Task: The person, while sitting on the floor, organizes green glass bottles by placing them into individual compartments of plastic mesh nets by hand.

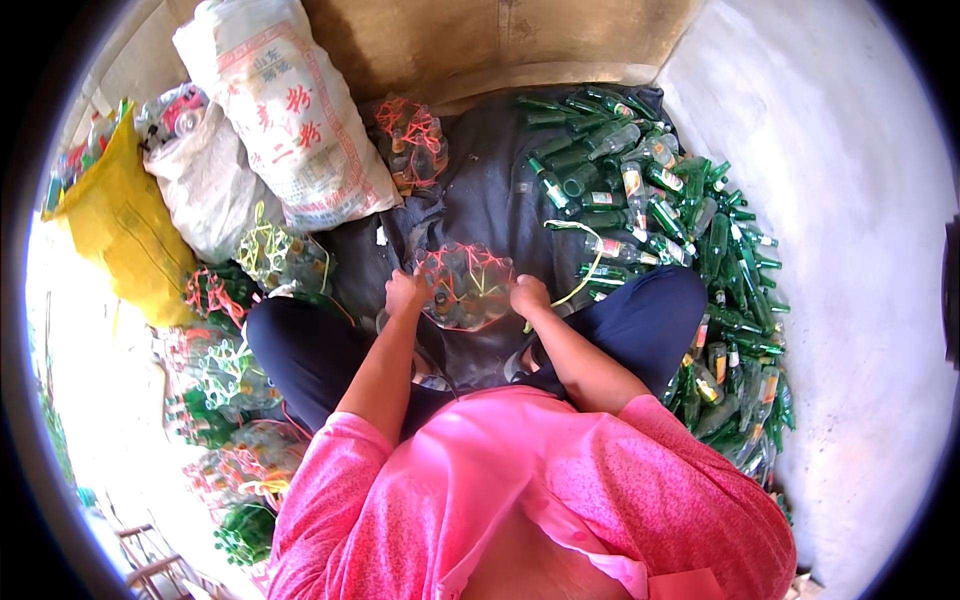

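Note:
Between my knees stands a bundle of clear glass bottles (466, 296), with red and some yellow-green cord laced across the bottle necks. My left hand (406, 291) is closed at the bundle's left edge, and my right hand (529, 295) is closed at its right edge. Each seems to grip the red cord, though the fingers hide the exact hold. A loose loop of pale yellow-green cord (598, 259) curves from near my right hand over the bottles at the right. Dark cloth (491, 202) lies under the bundle.
Loose green and clear glass bottles (716, 240) are heaped along the right wall. Several corded bottle bundles (229, 371) line my left side. A full white woven sack (289, 120), a paler sack (217, 176) and a yellow sack (131, 225) stand upper left. Another red-corded bundle (412, 146) stands ahead.

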Demonstrator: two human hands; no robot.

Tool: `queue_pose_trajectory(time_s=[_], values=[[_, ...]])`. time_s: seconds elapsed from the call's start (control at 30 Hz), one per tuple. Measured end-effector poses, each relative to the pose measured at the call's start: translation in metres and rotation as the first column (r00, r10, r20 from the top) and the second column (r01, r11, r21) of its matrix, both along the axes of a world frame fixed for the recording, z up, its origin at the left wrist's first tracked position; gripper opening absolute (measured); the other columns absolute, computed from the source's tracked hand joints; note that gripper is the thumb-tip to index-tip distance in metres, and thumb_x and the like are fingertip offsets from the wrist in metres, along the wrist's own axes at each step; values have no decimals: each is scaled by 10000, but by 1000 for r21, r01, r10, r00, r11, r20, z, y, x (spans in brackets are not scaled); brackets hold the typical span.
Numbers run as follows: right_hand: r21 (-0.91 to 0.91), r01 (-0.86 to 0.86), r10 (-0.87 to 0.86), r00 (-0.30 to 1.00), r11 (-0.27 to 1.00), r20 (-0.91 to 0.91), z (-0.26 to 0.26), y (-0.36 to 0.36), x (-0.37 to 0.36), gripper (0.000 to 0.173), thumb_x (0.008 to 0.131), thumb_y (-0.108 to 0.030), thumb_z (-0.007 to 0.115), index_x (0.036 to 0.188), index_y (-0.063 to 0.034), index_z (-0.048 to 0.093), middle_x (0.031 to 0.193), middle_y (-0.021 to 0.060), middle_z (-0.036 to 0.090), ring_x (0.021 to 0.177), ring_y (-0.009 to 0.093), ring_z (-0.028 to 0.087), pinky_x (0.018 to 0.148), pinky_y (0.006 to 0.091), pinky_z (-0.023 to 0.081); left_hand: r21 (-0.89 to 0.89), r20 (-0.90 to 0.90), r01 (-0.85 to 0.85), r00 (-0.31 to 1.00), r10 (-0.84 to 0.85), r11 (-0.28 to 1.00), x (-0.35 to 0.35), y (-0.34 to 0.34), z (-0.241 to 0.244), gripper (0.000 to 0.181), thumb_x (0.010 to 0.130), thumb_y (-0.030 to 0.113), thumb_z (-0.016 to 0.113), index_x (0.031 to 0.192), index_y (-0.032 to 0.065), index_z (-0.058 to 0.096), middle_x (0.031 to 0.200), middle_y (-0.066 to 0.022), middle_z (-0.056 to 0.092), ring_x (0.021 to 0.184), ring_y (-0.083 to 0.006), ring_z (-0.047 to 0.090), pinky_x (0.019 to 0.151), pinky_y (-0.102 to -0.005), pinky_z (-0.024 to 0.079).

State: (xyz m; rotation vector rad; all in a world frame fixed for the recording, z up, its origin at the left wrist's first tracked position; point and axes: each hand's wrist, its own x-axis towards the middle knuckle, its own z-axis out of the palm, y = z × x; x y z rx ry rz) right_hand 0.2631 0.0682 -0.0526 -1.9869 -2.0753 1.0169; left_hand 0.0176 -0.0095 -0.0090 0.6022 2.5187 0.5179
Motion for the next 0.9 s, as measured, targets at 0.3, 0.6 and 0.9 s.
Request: queue_pose_trajectory(time_s=[0.3, 0.6, 0.9], values=[[23, -140, 141, 988, 990, -63, -11, 5, -7, 229, 850, -203, 571, 917, -31, 708, 949, 218, 702, 921, 384, 684, 827, 453, 527, 347, 749, -424, 662, 24, 836, -16, 26, -75, 614, 789, 105, 661, 1333, -65, 431, 865, -93, 586, 679, -194, 561, 616, -411, 492], [-223, -18, -56, 945, 975, -322, -10, -24, -31, 162, 766, -156, 723, 837, -15, 688, 760, 145, 694, 691, 250, 692, 633, 384, 538, 343, 85, 116, 984, -154, 932, -10, 60, -33, 663, 834, 329, 702, 1387, 60, 453, 1026, -163, 631, 882, -370, 629, 790, -495, 508], [230, -487, 503, 864, 843, -15, -83, -1, -8, 268, 890, -285, 576, 924, -58, 714, 944, 211, 713, 939, 354, 700, 778, 444, 560, -29, -345, 895, 409, -845, 445, 113, 7, 32, 256, 891, 225, 521, 1093, 142, 654, 1096, -127, 667, 1037, -305, 644, 929, -458, 457]])
